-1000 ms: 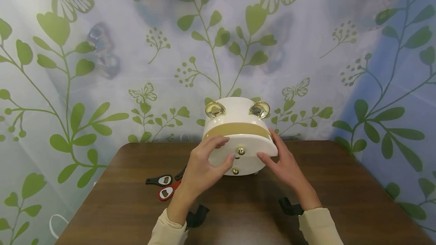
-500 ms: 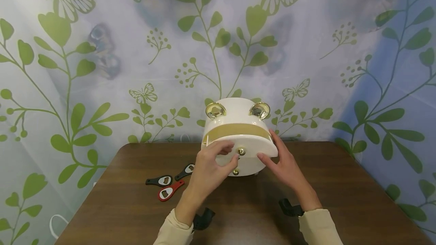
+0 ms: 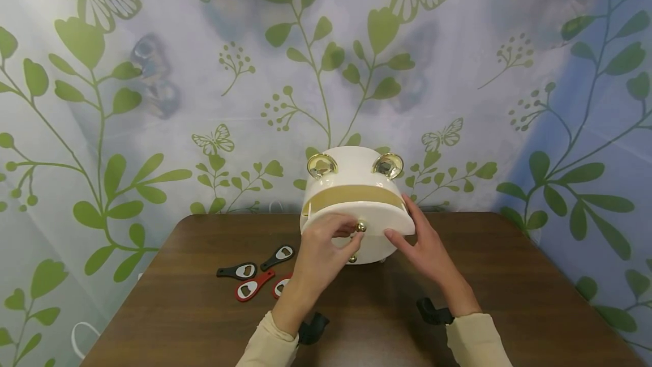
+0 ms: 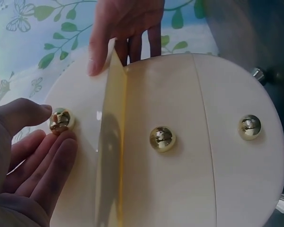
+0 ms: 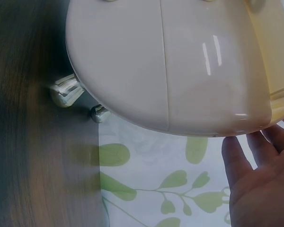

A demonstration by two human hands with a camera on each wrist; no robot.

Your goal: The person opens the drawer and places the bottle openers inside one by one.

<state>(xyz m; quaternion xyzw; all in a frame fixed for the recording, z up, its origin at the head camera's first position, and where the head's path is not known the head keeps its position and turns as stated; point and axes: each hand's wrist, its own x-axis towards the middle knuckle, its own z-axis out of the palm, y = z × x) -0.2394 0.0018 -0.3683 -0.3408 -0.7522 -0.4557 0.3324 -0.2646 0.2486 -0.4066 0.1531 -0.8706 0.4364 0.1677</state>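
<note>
A white rounded drawer box (image 3: pixel 351 164) with gold ears and gold knobs stands on the table. Its top drawer (image 3: pixel 379 212) is pulled partly out, leaving a gap above its front. My left hand (image 3: pixel 326 248) pinches that drawer's gold knob (image 4: pixel 60 121), thumb on one side and fingertips on the other. On the box's right side rests my right hand (image 3: pixel 425 242). Its thumb touches the drawer front near the right edge, while its extended fingers (image 5: pixel 239 161) touch the side of the case. The drawer's inside is mostly hidden from the head view.
Several bottle openers lie left of the box: a black one (image 3: pixel 237 271), another black one (image 3: pixel 278 256), a red one (image 3: pixel 253 286) and a second red one (image 3: pixel 282 286) partly behind my left forearm. A patterned cloth (image 3: pixel 204 72) hangs behind the brown table (image 3: pixel 489 276).
My left hand has moved right and its fingers have closed on the top drawer's knob. More of the bottle openers shows beside the forearm. The right hand has stayed put.
</note>
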